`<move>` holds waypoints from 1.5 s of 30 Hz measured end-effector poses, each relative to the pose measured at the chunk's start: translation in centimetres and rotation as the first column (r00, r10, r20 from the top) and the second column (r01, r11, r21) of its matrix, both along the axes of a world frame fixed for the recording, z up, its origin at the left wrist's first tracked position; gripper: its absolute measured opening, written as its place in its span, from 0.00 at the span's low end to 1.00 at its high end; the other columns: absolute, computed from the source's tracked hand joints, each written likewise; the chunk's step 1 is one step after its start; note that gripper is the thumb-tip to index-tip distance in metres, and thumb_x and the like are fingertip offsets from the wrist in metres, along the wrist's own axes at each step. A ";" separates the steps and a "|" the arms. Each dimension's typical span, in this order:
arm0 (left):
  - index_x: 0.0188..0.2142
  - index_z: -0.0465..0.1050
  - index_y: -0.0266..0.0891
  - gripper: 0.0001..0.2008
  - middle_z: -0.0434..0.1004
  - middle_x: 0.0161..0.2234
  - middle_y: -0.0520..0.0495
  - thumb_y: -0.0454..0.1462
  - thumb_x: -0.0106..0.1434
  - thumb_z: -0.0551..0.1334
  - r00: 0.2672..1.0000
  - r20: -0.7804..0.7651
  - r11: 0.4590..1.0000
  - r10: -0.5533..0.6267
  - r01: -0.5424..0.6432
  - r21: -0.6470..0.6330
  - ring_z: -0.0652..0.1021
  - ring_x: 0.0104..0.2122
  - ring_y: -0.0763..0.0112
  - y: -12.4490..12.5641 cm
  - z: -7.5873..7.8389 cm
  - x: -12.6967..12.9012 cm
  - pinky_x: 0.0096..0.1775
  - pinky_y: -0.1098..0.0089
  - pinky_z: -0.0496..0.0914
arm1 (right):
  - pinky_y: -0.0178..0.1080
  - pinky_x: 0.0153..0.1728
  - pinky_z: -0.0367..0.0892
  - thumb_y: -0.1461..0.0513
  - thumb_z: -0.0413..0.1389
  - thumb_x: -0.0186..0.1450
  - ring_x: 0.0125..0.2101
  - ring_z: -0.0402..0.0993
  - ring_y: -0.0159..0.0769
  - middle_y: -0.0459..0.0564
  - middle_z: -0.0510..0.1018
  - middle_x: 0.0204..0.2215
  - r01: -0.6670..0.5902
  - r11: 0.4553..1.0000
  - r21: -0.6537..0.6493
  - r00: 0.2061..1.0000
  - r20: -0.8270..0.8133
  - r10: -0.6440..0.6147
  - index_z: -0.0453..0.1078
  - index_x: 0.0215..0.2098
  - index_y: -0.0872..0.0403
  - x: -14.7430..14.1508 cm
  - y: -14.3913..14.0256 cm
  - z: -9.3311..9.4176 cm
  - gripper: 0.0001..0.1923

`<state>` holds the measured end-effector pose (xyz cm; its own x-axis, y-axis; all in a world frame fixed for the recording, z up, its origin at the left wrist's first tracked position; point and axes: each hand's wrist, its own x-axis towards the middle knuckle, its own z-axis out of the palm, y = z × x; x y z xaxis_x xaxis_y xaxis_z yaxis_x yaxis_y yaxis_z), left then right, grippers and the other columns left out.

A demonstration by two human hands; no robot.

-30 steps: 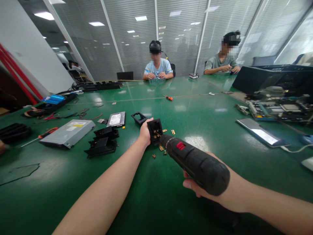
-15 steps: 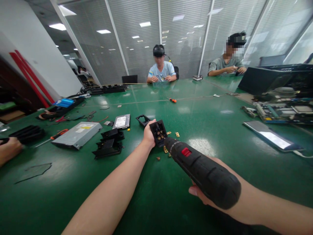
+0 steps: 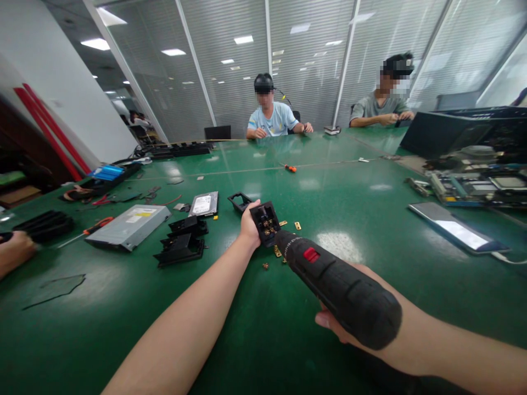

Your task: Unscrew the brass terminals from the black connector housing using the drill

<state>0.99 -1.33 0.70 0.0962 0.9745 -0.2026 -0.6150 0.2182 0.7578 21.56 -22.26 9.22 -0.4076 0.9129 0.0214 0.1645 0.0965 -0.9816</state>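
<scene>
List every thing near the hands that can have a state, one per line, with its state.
black socket housing: open side up, brass contacts showing, gripped by the left hand.
electric screwdriver: held in the right hand, tip in the housing.
loose brass parts: lying on the table.
optical drive: flat, closed.

I count one electric screwdriver [image 3: 341,288], one black socket housing [image 3: 266,222], two stacked black plastic parts [image 3: 181,242], one optical drive [image 3: 128,226], one hard drive [image 3: 205,204], and perhaps four small brass bits [image 3: 297,225], though they're tiny.
</scene>
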 end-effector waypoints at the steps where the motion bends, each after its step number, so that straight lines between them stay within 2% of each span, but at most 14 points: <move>1: 0.29 0.72 0.40 0.15 0.77 0.23 0.47 0.48 0.61 0.64 1.000 -0.004 1.000 -0.002 0.002 0.000 0.78 0.21 0.64 0.0 0.0 0.0 0.27 0.64 0.73 | 0.35 0.17 0.66 0.61 0.62 0.59 0.18 0.69 0.32 0.39 0.74 0.23 -0.002 1.000 0.007 1.000 0.002 0.002 0.71 0.38 0.47 0.0 0.0 0.0 0.09; 7: 0.30 0.72 0.41 0.13 0.76 0.23 0.49 0.47 0.61 0.65 1.000 -0.020 1.000 0.015 -0.015 0.001 0.77 0.21 0.63 0.1 -0.1 0.0 0.27 0.64 0.72 | 0.36 0.20 0.70 0.60 0.64 0.60 0.19 0.71 0.32 0.39 0.76 0.24 -0.017 0.996 0.087 0.997 0.077 0.011 0.68 0.37 0.48 0.2 0.3 0.0 0.10; 16: 0.30 0.71 0.41 0.13 0.75 0.22 0.49 0.48 0.60 0.65 1.000 -0.014 1.000 0.013 -0.014 -0.013 0.77 0.20 0.63 0.0 -0.2 0.1 0.25 0.64 0.72 | 0.35 0.19 0.68 0.61 0.64 0.60 0.19 0.70 0.31 0.39 0.75 0.26 -0.037 0.998 0.050 0.999 0.026 0.035 0.68 0.38 0.47 0.2 0.2 -0.1 0.10; 22: 0.29 0.71 0.41 0.13 0.75 0.23 0.48 0.47 0.61 0.64 1.000 -0.023 1.000 0.004 -0.004 -0.009 0.77 0.21 0.63 -0.1 0.0 0.2 0.25 0.64 0.72 | 0.36 0.27 0.76 0.60 0.64 0.59 0.24 0.73 0.34 0.41 0.76 0.25 0.002 0.999 0.050 1.000 0.014 -0.003 0.68 0.35 0.47 0.1 0.2 -0.3 0.09; 28: 0.30 0.72 0.41 0.13 0.75 0.23 0.49 0.47 0.61 0.65 0.999 -0.022 1.000 0.023 -0.023 -0.001 0.77 0.21 0.64 0.0 -0.1 0.1 0.26 0.64 0.72 | 0.35 0.19 0.68 0.59 0.64 0.59 0.18 0.68 0.32 0.38 0.73 0.21 0.003 0.998 0.063 0.992 0.125 -0.011 0.68 0.36 0.47 0.2 0.1 -0.1 0.10; 34: 0.29 0.72 0.40 0.14 0.77 0.24 0.47 0.48 0.63 0.63 0.999 -0.051 1.000 -0.011 0.010 -0.014 0.77 0.22 0.63 0.1 -0.2 0.0 0.27 0.63 0.72 | 0.38 0.24 0.72 0.59 0.64 0.62 0.20 0.72 0.33 0.38 0.74 0.24 -0.027 0.998 0.055 0.992 0.128 0.020 0.65 0.35 0.47 0.6 0.2 0.0 0.10; 38: 0.29 0.72 0.41 0.14 0.77 0.24 0.47 0.48 0.62 0.64 0.999 -0.048 1.000 -0.012 0.013 0.001 0.77 0.23 0.63 -0.1 -0.1 0.0 0.29 0.63 0.73 | 0.38 0.28 0.73 0.61 0.64 0.61 0.26 0.74 0.35 0.42 0.77 0.28 -0.029 0.993 0.115 0.993 0.121 0.015 0.67 0.36 0.48 0.5 0.2 0.1 0.09; 45: 0.29 0.70 0.41 0.13 0.76 0.23 0.48 0.47 0.61 0.65 1.000 -0.026 1.000 -0.002 0.002 -0.012 0.77 0.22 0.64 -0.1 0.1 0.1 0.28 0.64 0.72 | 0.36 0.23 0.71 0.62 0.62 0.62 0.21 0.71 0.32 0.39 0.76 0.26 -0.036 0.993 0.109 0.996 0.089 0.026 0.67 0.38 0.48 0.5 0.2 0.1 0.08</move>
<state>1.08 -1.43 0.78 0.0931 0.9717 -0.2171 -0.5949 0.2291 0.7704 22.03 -22.11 9.30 -0.4405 0.8938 0.0843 0.2447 0.2100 -0.9466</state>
